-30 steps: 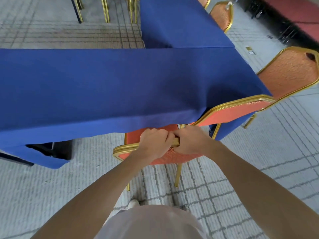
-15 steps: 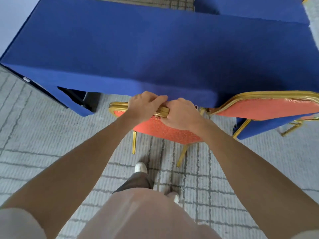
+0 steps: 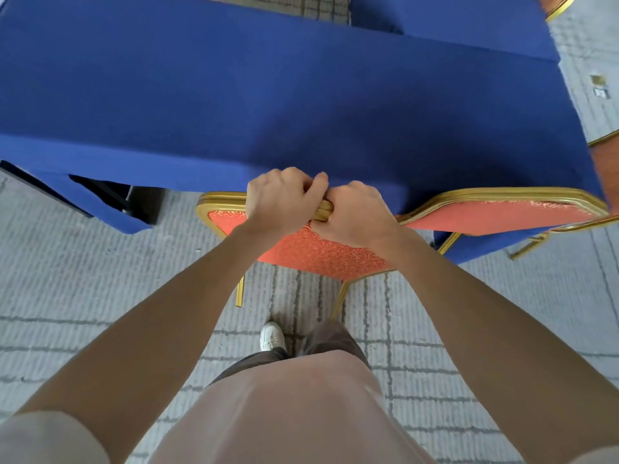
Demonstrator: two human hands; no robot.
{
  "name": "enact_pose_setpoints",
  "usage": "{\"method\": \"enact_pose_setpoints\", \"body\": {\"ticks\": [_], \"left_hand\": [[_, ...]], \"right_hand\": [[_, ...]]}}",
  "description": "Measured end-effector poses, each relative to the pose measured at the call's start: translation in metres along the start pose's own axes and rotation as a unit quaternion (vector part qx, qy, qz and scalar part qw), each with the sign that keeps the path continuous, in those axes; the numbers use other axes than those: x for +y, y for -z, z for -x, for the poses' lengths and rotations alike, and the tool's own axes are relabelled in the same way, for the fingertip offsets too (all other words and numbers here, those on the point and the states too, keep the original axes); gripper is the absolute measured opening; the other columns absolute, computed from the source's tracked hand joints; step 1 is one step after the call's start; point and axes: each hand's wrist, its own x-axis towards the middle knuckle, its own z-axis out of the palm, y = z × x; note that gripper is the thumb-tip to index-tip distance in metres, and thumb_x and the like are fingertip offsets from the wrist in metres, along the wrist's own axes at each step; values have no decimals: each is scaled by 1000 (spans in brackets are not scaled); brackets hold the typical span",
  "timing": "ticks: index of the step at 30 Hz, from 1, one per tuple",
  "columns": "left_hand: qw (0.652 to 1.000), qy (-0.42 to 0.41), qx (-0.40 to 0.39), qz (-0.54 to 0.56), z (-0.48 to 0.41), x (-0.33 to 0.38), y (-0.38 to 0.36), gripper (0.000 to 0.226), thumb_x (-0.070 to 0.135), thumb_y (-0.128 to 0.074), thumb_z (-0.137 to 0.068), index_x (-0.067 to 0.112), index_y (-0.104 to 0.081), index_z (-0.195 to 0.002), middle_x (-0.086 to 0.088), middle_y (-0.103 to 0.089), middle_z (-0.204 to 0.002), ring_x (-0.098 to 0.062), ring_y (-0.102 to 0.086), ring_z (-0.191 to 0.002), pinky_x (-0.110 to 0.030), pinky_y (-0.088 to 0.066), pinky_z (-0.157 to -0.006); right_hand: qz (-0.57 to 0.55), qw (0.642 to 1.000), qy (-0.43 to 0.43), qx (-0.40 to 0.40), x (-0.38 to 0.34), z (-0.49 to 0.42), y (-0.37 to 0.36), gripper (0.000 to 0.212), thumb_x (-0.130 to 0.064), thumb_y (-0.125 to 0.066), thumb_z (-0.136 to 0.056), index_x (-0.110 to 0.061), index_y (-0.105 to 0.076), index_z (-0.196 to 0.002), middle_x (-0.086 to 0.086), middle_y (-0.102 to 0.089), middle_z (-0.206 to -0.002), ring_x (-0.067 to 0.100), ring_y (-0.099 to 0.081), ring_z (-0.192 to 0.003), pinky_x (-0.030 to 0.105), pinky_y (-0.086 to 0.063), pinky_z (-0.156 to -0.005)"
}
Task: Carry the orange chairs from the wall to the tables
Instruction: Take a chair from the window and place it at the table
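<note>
Grey carpet point(image 3: 83, 279) spreads left | blue table point(image 3: 268, 95) edge above orange chair point(image 3: 318, 252) | left hand point(image 3: 281, 199), right hand point(image 3: 358, 212) grip its gold rim

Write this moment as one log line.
left hand + right hand: holding gold-framed orange chair backrest | place: blue-clothed table edge

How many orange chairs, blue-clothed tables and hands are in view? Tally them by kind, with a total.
Orange chairs: 4 (held chair, neighbouring chair, right-edge chair, top-right chair; the last two only partly in view)
Blue-clothed tables: 2 (near table, far table)
Hands: 2 (left hand, right hand)
Total: 8
</note>
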Motion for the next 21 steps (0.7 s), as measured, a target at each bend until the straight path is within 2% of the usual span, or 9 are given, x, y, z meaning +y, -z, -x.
{"method": "enact_pose_setpoints", "body": {"ticks": [4,12,18,21], "left_hand": [[1000,-3,-10,27,13,-6,-1,62,51,-41,-96,14,-44,-47,-1,-46,-45,-20,-49,-51,-28,-30,-50],[998,-19,-4,60,7,4,-9,58,47,-43,-94,12,-44,-48,-1,-45,-45,-19,-47,-50,-29,-26,-51],[998,-11,5,65,-26,4,-21,61,50,-42,-96,12,-46,-48,-1,-48,-44,-16,-50,-49,-28,-31,-50],[996,1,-23,80,-53,11,-37,61,51,-41,-96,14,-50,-49,0,-51,-46,-15,-53,-53,-29,-34,-53]], "right_hand": [[59,998,7,-30,-10,8,-3,39,-58,-50,-90,-20,-61,-90,1,-60,-82,25,-59,-80,35,-46,-71],[123,991,4,-54,1,5,11,38,-55,-50,-91,-19,-62,-88,2,-61,-81,26,-62,-83,35,-47,-73],[136,989,17,-50,17,-21,20,34,-48,-50,-94,-16,-63,-92,4,-61,-83,28,-62,-83,36,-48,-73],[138,988,18,-63,40,-40,29,32,-47,-53,-92,-17,-63,-91,4,-62,-83,28,-62,-84,36,-48,-74]]}}
